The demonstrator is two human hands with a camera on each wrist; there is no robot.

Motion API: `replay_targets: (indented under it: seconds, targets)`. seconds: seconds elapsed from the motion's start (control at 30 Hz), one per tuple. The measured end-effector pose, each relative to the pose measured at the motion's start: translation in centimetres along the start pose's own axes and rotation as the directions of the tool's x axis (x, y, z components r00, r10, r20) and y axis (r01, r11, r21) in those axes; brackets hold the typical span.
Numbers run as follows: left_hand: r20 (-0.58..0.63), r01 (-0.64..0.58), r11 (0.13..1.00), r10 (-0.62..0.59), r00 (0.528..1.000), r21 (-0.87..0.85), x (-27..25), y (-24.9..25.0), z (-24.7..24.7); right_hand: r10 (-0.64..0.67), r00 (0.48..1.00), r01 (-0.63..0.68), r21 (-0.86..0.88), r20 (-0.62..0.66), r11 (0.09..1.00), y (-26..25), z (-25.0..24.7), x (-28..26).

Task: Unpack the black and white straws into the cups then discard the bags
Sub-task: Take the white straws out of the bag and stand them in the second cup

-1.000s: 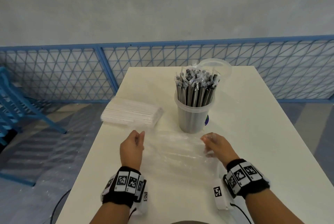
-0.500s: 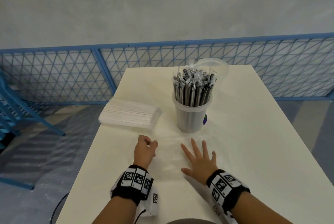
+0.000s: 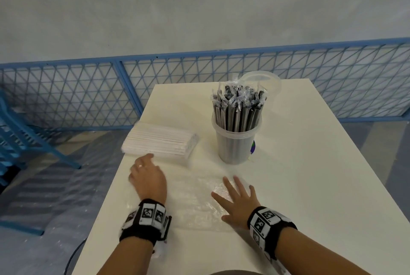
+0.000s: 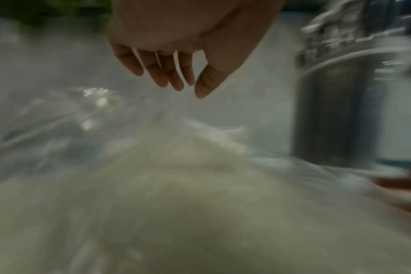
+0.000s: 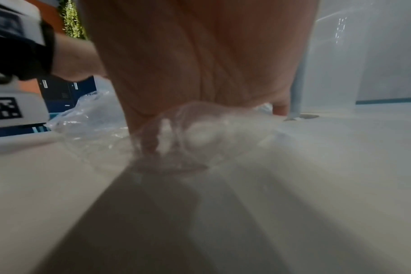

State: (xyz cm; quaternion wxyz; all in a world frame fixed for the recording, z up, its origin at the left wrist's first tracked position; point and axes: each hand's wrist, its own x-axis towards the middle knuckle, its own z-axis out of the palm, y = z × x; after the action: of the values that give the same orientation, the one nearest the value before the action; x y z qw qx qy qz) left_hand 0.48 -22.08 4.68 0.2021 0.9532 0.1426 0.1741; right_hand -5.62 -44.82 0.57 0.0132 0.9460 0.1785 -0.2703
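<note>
Pack of white straws (image 3: pixel 160 143), still in its clear wrapper — lying flat at the left edge of the white table (image 3: pixel 310 175), far of the hands. Left hand (image 3: pixel 148 178) — fingers loosely extended and apart, holding nothing, reaching toward the pack's near edge. Empty clear plastic bag (image 3: pixel 195 203), crumpled, spread flat on the table between the hands. Right hand (image 3: pixel 238 201) — fingers spread and straight, palm pressing the bag down. Clear plastic cup (image 3: pixel 235 146), upright, far-right of the bag, filled with wrapped black straws (image 3: pixel 238 108); second clear cup (image 3: pixel 269 80) just behind it.
</note>
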Motion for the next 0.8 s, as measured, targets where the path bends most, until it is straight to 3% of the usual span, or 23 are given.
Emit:
replay_targets:
  seconds: [0.03,0.07,0.1,0.13,0.2,0.27,0.33,0.53,0.8]
  targets:
    - [0.010,-0.201,0.979,0.201,0.980,0.041,-0.8,0.7,0.3,0.000,1.000,0.000,-0.009,0.003,1.000,-0.1,0.3,0.4]
    - [0.083,-0.418,0.906,0.413,0.907,0.064,-2.0,1.3,0.6,0.001,1.000,-0.001,-0.010,0.014,1.000,-0.3,0.5,0.7]
    - [0.218,-0.576,0.815,0.553,0.804,0.055,-3.3,1.7,1.0,0.006,1.000,-0.006,-0.002,0.027,1.000,-0.5,0.6,1.0]
    - [0.384,-0.655,0.754,0.592,0.709,0.049,-4.3,1.7,1.5,0.012,0.999,-0.012,0.018,0.035,1.000,-0.8,0.7,1.2]
    - [0.718,-0.637,0.766,0.394,0.574,0.089,-4.9,1.0,2.0,0.022,0.999,-0.024,0.059,0.041,0.998,-1.1,1.0,1.6]
    - [0.870,-0.541,0.827,0.147,0.471,0.152,-4.2,-0.6,2.5,0.014,0.998,-0.018,0.067,0.061,0.998,-1.2,0.9,1.8]
    - [0.892,-0.491,0.854,0.076,0.445,0.173,-3.0,-2.0,2.5,-0.009,0.997,0.003,0.072,0.083,0.997,-1.0,0.7,1.9]
    - [0.900,-0.395,0.892,-0.030,0.435,0.221,-0.7,-5.7,1.1,-0.038,0.996,0.029,0.115,0.082,0.993,1.0,0.8,1.6]
    - [0.913,-0.472,0.836,-0.078,0.401,0.278,0.1,-6.8,-1.3,-0.060,0.994,0.047,0.132,0.096,0.990,2.5,0.1,1.0]
